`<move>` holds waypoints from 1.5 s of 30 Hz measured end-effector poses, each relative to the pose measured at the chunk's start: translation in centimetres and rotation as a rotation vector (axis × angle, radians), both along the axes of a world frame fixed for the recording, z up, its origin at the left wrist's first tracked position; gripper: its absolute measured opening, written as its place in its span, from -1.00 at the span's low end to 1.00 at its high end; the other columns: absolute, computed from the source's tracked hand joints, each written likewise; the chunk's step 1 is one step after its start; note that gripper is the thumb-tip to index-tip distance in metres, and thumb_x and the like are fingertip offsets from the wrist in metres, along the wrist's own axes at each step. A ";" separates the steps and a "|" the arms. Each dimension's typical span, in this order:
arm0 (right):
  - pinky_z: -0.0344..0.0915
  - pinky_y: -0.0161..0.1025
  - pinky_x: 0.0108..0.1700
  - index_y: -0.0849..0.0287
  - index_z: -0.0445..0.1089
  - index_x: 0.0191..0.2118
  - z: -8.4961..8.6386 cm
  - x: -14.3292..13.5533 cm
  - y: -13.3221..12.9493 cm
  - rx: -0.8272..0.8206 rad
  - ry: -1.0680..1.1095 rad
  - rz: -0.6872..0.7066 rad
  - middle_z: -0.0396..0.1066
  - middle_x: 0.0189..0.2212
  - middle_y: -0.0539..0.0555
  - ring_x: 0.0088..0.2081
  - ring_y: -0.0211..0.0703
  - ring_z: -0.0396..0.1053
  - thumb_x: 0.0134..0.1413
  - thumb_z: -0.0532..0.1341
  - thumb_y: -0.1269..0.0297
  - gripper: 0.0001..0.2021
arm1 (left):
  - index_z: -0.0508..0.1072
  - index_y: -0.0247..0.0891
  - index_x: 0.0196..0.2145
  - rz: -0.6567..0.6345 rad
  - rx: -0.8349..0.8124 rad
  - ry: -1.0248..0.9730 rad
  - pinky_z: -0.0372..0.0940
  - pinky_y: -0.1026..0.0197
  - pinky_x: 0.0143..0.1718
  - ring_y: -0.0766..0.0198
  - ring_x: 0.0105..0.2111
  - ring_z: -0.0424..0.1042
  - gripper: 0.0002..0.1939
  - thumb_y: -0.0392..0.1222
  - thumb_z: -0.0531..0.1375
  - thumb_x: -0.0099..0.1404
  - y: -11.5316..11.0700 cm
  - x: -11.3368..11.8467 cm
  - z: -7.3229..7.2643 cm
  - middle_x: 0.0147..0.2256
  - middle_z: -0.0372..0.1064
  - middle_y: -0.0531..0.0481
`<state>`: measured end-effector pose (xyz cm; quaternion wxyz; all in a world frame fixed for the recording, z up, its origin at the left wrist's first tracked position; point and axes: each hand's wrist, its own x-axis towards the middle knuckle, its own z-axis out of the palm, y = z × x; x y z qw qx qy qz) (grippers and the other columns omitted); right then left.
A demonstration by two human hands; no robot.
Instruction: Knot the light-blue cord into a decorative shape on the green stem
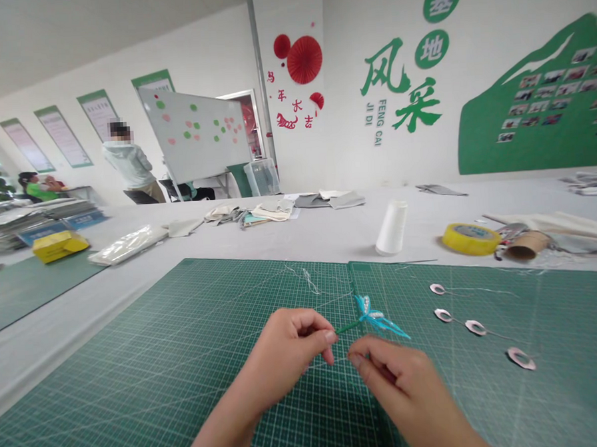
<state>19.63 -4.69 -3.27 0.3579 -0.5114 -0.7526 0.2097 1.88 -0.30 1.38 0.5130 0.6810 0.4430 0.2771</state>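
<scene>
Pinched between the thumb and fingers of my left hand is the green stem of a blue flower. The flower has narrow blue petals with whitish parts and points up and to the right. My right hand is just below the flower, thumb and index fingertip pressed together; what it holds, if anything, is too small to make out. Both hands are above the green cutting mat. Several pink-rimmed rings with thin wires or threads lie on the mat to the right.
Behind the mat stand a white thread cone, yellow tape and a cardboard tube. Fabric pieces, a plastic packet and a yellow box lie farther left. A person stands in the background.
</scene>
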 end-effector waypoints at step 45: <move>0.21 -0.25 -0.43 0.15 0.42 -0.33 0.3 0.7 -0.1 0.252 -0.171 0.078 0.41 -0.53 0.01 -0.50 -0.18 0.37 0.26 0.00 0.37 -0.74 | 0.47 -0.27 -0.49 0.044 0.206 0.279 0.05 0.29 -0.50 0.34 -0.55 0.24 -0.76 -0.22 0.06 0.25 0.0 0.1 -0.8 -0.54 0.43 0.07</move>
